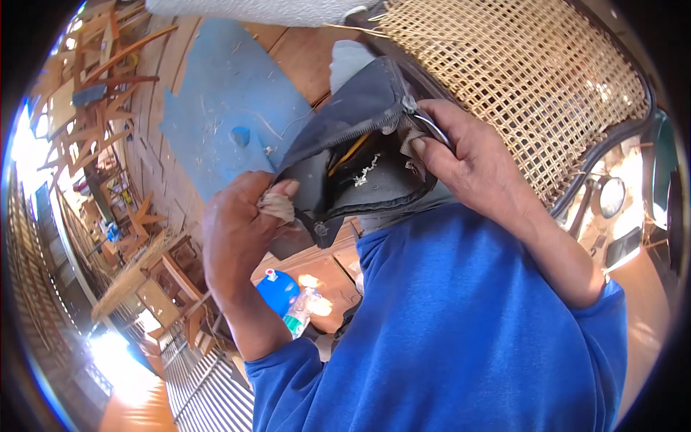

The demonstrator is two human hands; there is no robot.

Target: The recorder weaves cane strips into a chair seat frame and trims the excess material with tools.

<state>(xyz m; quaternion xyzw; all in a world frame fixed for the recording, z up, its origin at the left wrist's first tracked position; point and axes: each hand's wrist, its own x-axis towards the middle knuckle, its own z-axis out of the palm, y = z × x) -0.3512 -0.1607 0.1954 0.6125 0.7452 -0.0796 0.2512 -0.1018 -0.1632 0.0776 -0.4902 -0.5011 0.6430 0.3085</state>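
Observation:
A dark zippered pouch (353, 97) hangs in front of my chest with its mouth spread wide. My left hand (241, 227) is closed on its left end, with a pale wrapping (277, 207) around or under the thumb; I cannot tell which. At the opposite end, my right hand (468, 155) pinches the rim near the zipper end, where a thin shiny edge shows by the fingers. Inside lie a thin yellow stick (350, 153) and some crumpled whitish scraps (367, 171). The deeper part of the pouch is in shadow.
Beyond the pouch, a woven cane panel (504, 65) in a dark frame fills the upper right. A blue sheet (230, 93) with loose strands covers part of the floor. Below my left forearm are a blue container (278, 290) and a clear bottle (301, 311). Wooden frames (108, 86) stand at far left.

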